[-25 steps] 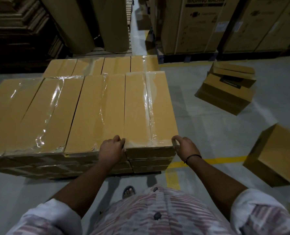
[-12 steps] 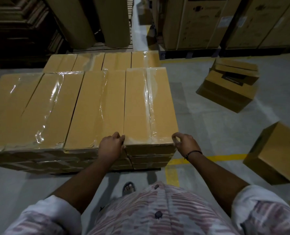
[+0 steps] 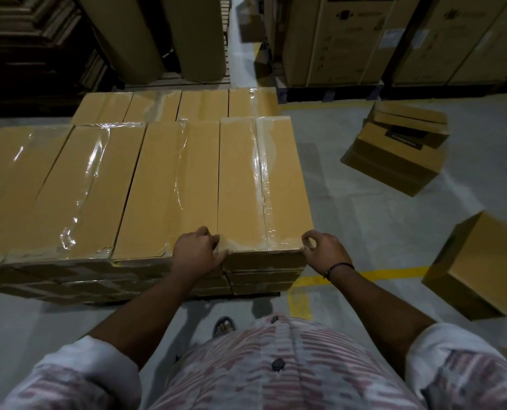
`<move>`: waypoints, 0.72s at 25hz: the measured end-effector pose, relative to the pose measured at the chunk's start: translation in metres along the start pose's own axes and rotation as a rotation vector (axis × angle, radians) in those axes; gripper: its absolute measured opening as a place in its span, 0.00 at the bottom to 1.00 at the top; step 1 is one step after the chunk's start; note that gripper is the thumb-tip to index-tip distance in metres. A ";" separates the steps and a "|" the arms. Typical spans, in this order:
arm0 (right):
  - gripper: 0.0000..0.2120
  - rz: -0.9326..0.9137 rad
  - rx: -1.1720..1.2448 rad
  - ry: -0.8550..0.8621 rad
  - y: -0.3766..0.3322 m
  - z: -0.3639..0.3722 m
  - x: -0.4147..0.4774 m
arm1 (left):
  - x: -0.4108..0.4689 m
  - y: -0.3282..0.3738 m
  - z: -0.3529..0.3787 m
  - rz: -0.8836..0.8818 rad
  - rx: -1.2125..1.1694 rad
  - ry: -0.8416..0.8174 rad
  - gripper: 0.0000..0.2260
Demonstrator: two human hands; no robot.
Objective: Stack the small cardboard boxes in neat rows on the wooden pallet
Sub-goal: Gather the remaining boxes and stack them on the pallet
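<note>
A stack of long, flat cardboard boxes sealed with clear tape fills the low pallet in front of me, in side-by-side rows. The rightmost top box (image 3: 264, 184) lies lengthwise away from me. My left hand (image 3: 197, 253) grips its near left corner, fingers curled over the edge into the gap beside the neighbouring box (image 3: 169, 190). My right hand (image 3: 324, 251) holds the near right corner, thumb and fingers curled at the edge. A lower row of boxes (image 3: 175, 103) lies behind. The pallet itself is hidden under the stack.
Loose cardboard boxes lie on the grey floor to the right: a tilted pile (image 3: 397, 149) farther off and one box (image 3: 483, 264) close by. Yellow floor lines (image 3: 373, 275) run under my right arm. Large paper rolls (image 3: 145, 37) and tall cartons (image 3: 358, 39) stand behind. My sandalled foot (image 3: 224, 325) is below.
The box and my hands have shifted slightly away from me along the stack; both hands keep their hold on the near corners.
</note>
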State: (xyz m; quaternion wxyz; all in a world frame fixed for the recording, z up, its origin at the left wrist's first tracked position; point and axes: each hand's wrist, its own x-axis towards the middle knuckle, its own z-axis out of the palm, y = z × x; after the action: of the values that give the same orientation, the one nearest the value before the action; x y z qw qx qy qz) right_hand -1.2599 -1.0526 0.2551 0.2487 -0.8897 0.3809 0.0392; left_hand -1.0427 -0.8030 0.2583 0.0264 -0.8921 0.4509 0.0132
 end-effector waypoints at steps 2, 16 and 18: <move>0.07 0.002 -0.007 0.011 -0.005 0.002 0.001 | 0.006 0.000 0.000 -0.002 -0.028 0.018 0.21; 0.27 0.128 -0.064 -0.026 -0.043 0.017 0.044 | 0.061 -0.029 0.007 0.129 -0.134 -0.210 0.34; 0.28 0.161 -0.069 -0.010 -0.048 0.020 0.047 | 0.069 -0.034 0.008 0.150 -0.125 -0.223 0.34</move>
State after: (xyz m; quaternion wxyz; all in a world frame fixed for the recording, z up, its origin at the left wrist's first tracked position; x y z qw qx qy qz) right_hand -1.1908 -1.0454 0.2453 0.2159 -0.8641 0.4482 0.0765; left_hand -0.9745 -0.8377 0.2486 0.0197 -0.8488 0.5089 0.1420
